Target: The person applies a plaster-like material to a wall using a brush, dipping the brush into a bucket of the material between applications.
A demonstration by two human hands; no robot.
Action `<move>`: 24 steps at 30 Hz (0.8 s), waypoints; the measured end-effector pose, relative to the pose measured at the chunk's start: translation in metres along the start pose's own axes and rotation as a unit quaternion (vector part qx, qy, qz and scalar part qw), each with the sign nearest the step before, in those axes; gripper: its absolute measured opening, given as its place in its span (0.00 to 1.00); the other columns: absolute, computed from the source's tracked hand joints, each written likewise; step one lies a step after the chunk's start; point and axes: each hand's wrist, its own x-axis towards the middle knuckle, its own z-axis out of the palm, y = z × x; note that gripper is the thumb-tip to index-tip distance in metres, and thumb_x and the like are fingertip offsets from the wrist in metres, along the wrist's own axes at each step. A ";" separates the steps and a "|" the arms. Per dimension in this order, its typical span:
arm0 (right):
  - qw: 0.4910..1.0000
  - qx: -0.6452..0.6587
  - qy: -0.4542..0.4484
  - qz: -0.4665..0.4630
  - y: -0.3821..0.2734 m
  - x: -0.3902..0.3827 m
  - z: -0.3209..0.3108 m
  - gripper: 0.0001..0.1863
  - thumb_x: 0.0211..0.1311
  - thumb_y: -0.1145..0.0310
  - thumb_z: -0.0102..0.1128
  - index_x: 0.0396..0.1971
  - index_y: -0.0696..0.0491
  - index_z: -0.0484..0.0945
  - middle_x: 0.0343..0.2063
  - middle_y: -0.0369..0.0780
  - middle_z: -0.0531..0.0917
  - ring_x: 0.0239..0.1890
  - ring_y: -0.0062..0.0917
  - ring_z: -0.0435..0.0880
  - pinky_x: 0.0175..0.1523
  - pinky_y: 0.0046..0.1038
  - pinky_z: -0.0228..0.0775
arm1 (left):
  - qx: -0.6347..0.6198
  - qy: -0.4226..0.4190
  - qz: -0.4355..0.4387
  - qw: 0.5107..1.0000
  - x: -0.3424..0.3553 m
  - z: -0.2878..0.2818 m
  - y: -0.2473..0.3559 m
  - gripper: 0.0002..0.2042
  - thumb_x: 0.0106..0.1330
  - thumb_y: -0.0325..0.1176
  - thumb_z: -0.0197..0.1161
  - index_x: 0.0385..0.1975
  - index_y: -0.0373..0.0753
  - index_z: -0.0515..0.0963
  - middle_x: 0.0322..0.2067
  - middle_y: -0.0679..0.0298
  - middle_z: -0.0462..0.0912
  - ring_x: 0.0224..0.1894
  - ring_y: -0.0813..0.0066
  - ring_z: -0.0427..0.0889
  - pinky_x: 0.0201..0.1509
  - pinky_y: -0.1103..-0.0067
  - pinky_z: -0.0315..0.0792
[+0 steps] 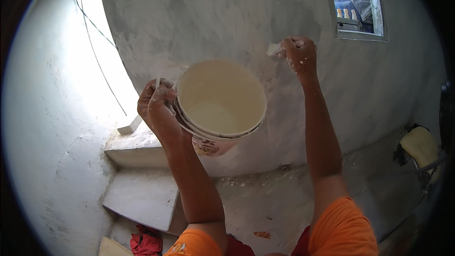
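My left hand point(160, 100) is closed on the rim and handle side of a white plastic bucket point(222, 144), which hangs tilted toward me in front of the wall. Pale, whitish paint point(211, 114) shows inside it. Up and to the right, my right hand point(298, 56) grips a paintbrush point(273, 50); its pale bristles are at the wall point(227, 28), and the handle is mostly hidden by my fingers. White spatters mark both hands. The wall surface is grey with uneven whitish strokes.
Concrete steps point(140, 196) rise at the left beside a bright opening point(92, 61) with hanging cables. A framed window opening point(358, 4) is at the upper right. Red cloth point(146, 244) lies low on the left. A pale yellow object point(420, 146) with black parts stands at the far right.
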 end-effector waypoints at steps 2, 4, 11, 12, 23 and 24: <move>0.991 0.107 0.041 -0.066 0.002 0.005 -0.004 0.14 0.60 0.63 0.63 0.33 0.60 0.85 0.24 0.44 0.86 0.29 0.38 0.85 0.57 0.39 0.72 | 0.001 0.013 -0.001 1.000 -0.002 0.006 -0.001 0.04 0.51 0.21 0.51 0.20 0.34 0.73 0.20 0.65 0.72 0.21 0.80 0.69 0.31 0.84 0.68; 0.984 0.054 0.066 -0.157 0.032 0.015 -0.001 0.15 0.60 0.62 0.64 0.36 0.60 0.86 0.26 0.43 0.87 0.29 0.37 0.85 0.59 0.39 0.71 | 0.004 0.019 -0.011 1.000 -0.006 0.011 -0.002 0.04 0.51 0.20 0.51 0.20 0.34 0.74 0.20 0.64 0.73 0.22 0.80 0.70 0.32 0.83 0.68; 0.981 -0.165 0.020 0.102 0.033 0.014 -0.041 0.15 0.61 0.61 0.64 0.36 0.60 0.86 0.38 0.47 0.87 0.41 0.37 0.85 0.61 0.35 0.68 | -0.040 -0.038 -0.032 0.998 -0.004 0.003 -0.002 0.04 0.51 0.21 0.52 0.21 0.33 0.75 0.18 0.66 0.72 0.20 0.80 0.69 0.31 0.84 0.68; 0.981 -0.138 0.009 0.140 0.021 0.009 -0.044 0.15 0.61 0.62 0.64 0.36 0.60 0.86 0.40 0.48 0.87 0.43 0.37 0.85 0.60 0.35 0.69 | -0.023 -0.032 -0.038 0.998 -0.006 0.001 -0.004 0.04 0.51 0.21 0.52 0.21 0.33 0.75 0.18 0.66 0.72 0.20 0.80 0.69 0.31 0.84 0.67; 0.923 -0.262 0.024 -0.282 0.051 -0.014 -0.034 0.13 0.64 0.68 0.62 0.43 0.60 0.85 0.43 0.49 0.87 0.48 0.41 0.85 0.57 0.36 0.74 | -0.024 -0.031 -0.048 0.998 -0.004 0.002 -0.022 0.05 0.53 0.21 0.52 0.22 0.31 0.76 0.19 0.65 0.74 0.21 0.81 0.71 0.30 0.84 0.66; 0.916 -0.289 0.013 -0.277 0.058 -0.017 -0.037 0.13 0.63 0.68 0.62 0.42 0.60 0.85 0.41 0.48 0.87 0.47 0.40 0.86 0.56 0.35 0.75 | -0.021 -0.030 -0.051 0.998 -0.004 0.002 -0.022 0.05 0.53 0.21 0.52 0.22 0.31 0.76 0.19 0.65 0.74 0.21 0.81 0.71 0.30 0.84 0.66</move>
